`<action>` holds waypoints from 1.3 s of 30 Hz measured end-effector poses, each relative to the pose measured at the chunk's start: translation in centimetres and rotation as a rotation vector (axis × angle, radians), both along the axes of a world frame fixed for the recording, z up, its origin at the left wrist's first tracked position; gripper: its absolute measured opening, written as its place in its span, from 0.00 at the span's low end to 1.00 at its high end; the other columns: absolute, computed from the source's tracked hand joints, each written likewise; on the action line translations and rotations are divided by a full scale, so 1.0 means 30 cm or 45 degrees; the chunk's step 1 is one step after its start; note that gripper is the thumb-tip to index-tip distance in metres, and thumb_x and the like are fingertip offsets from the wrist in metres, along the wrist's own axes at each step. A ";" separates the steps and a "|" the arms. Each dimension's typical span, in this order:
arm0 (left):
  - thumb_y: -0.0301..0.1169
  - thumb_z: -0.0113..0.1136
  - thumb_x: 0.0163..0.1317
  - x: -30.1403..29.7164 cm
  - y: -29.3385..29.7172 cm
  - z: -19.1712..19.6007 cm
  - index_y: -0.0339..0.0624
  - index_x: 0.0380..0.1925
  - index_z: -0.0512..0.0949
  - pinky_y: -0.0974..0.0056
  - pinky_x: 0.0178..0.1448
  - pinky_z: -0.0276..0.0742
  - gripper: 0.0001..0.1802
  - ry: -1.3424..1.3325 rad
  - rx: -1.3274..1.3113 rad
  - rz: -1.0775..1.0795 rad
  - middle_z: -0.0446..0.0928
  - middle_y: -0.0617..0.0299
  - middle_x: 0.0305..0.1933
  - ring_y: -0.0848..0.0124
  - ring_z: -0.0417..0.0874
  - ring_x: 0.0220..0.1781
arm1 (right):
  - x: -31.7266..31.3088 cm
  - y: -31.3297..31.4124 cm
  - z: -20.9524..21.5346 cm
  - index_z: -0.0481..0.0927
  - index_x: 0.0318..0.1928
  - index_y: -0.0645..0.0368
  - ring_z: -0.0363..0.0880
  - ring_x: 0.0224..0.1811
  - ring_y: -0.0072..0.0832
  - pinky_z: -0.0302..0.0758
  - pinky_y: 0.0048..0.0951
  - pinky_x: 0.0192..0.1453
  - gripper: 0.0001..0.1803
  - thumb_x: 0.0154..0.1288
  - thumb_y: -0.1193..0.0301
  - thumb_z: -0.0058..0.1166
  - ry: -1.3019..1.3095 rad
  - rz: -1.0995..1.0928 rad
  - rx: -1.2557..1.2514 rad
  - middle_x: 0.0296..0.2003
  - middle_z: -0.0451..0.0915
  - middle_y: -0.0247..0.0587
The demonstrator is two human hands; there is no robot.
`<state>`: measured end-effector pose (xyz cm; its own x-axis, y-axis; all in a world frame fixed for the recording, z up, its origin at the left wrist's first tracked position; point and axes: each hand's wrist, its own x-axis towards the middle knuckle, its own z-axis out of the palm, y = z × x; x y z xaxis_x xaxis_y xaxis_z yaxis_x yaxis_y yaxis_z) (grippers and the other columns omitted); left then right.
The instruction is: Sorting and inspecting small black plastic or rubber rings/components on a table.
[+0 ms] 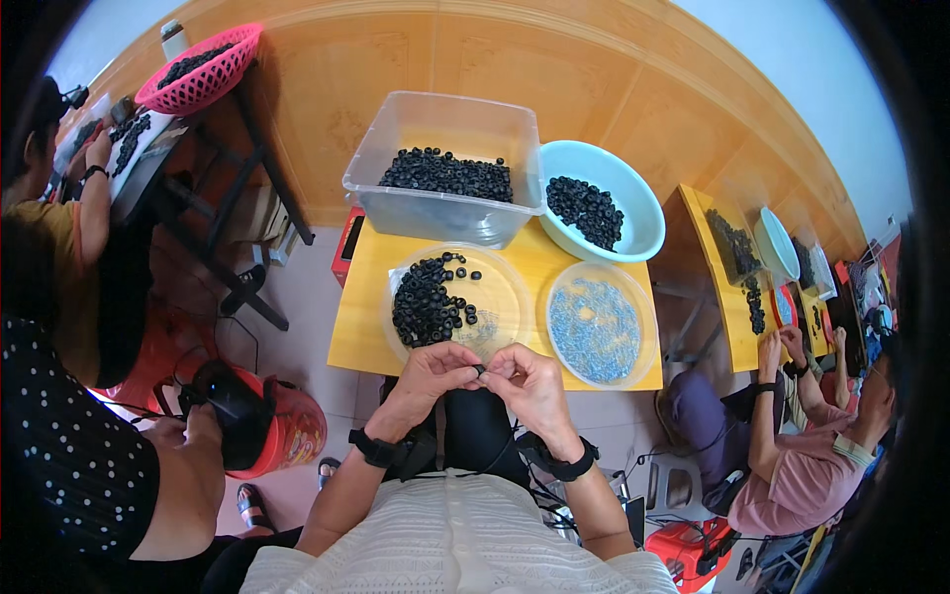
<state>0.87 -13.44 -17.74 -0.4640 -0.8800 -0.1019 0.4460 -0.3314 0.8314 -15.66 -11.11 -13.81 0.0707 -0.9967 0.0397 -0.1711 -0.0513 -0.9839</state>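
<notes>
My left hand (pixel 435 379) and my right hand (pixel 529 384) meet just over the table's near edge, fingertips pinched together. Between them is a small black part (pixel 481 370), mostly covered by the fingers; both hands grip it. Right beyond, a shallow round clear tray (pixel 510 297) carries a heap of small black ring-shaped parts (pixel 426 302), gathered toward its left side. To the right of that lies another round clear tray (pixel 650 332), spread with many thin, short, pale-blue and silvery pieces (pixel 594 327).
Behind the trays on the yellow table (pixel 356 337) stand a clear plastic bin (pixel 475 213) and a light-blue basin (pixel 643 213), both holding black parts. People sit close on the left and right. A red bucket (pixel 297 431) is at left; cables hang near my right wrist.
</notes>
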 end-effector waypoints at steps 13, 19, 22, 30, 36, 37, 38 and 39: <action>0.22 0.54 0.58 0.039 0.005 -0.044 0.38 0.37 0.74 0.69 0.45 0.77 0.07 0.300 0.159 0.234 0.77 0.61 0.38 0.74 0.78 0.40 | 0.121 0.018 0.012 0.77 0.37 0.63 0.76 0.28 0.37 0.73 0.31 0.29 0.11 0.49 0.81 0.55 0.964 -0.040 -0.875 0.29 0.75 0.44; 0.21 0.55 0.58 0.088 0.005 -0.057 0.38 0.38 0.73 0.69 0.44 0.77 0.08 0.260 0.184 0.294 0.78 0.59 0.37 0.71 0.80 0.38 | 0.100 -0.127 -0.015 0.79 0.36 0.63 0.75 0.29 0.43 0.73 0.35 0.33 0.08 0.52 0.79 0.53 0.564 -0.145 -0.647 0.27 0.75 0.47; 0.21 0.55 0.58 0.098 0.011 -0.050 0.38 0.38 0.74 0.70 0.43 0.78 0.07 0.247 0.184 0.331 0.78 0.58 0.36 0.71 0.81 0.36 | 0.087 -0.267 -0.068 0.79 0.33 0.62 0.75 0.34 0.42 0.72 0.38 0.39 0.09 0.49 0.81 0.51 0.808 -0.098 -0.563 0.29 0.76 0.48; 0.21 0.55 0.58 0.105 0.023 -0.064 0.38 0.36 0.75 0.70 0.42 0.78 0.06 0.285 0.209 0.330 0.79 0.57 0.36 0.71 0.81 0.37 | 0.125 -0.431 -0.220 0.80 0.29 0.62 0.75 0.38 0.43 0.74 0.38 0.42 0.10 0.42 0.82 0.51 1.046 0.108 -0.543 0.31 0.77 0.47; 0.20 0.53 0.58 0.113 0.019 -0.059 0.37 0.36 0.74 0.71 0.42 0.78 0.06 0.271 0.215 0.350 0.79 0.56 0.35 0.71 0.80 0.36 | 0.132 -0.443 -0.221 0.79 0.29 0.62 0.75 0.39 0.43 0.73 0.38 0.44 0.09 0.42 0.81 0.51 1.157 0.236 -0.497 0.31 0.76 0.46; 0.20 0.53 0.58 0.111 0.018 -0.059 0.37 0.36 0.74 0.71 0.42 0.78 0.06 0.272 0.214 0.347 0.79 0.56 0.35 0.71 0.80 0.36 | 0.132 -0.443 -0.221 0.79 0.28 0.62 0.75 0.39 0.43 0.73 0.38 0.43 0.09 0.41 0.81 0.51 1.172 0.241 -0.503 0.30 0.76 0.45; 0.20 0.53 0.58 0.109 0.017 -0.060 0.37 0.36 0.74 0.71 0.41 0.78 0.06 0.271 0.204 0.338 0.79 0.56 0.35 0.71 0.80 0.36 | 0.130 -0.443 -0.218 0.79 0.28 0.62 0.75 0.39 0.43 0.73 0.38 0.43 0.09 0.41 0.81 0.51 1.173 0.239 -0.504 0.30 0.76 0.45; 0.20 0.53 0.58 0.108 0.018 -0.061 0.37 0.36 0.74 0.71 0.41 0.78 0.06 0.269 0.195 0.332 0.79 0.56 0.35 0.71 0.80 0.36 | 0.129 -0.441 -0.212 0.78 0.28 0.62 0.75 0.39 0.43 0.73 0.38 0.43 0.09 0.41 0.81 0.51 1.186 0.244 -0.512 0.30 0.76 0.46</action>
